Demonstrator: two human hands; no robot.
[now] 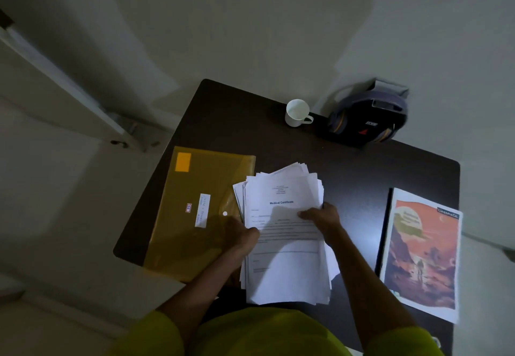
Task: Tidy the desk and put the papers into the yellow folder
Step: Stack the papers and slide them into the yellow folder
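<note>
A loose stack of white papers (284, 194), with a "Medical Certificate" sheet on top, is held over the middle of the dark desk (237, 121). My left hand (239, 237) grips its left edge and my right hand (320, 217) grips its right edge with the thumb on top. The sheets are fanned and uneven at the far end. The translucent yellow folder (192, 210) lies flat at the desk's left, its near end hanging over the edge; the papers' left side overlaps its snap-button side.
A white mug (296, 113) stands at the desk's far edge, with black headphones (367, 118) and a small box to its right against the wall. A notebook with an orange illustrated cover (422, 255) lies at the right.
</note>
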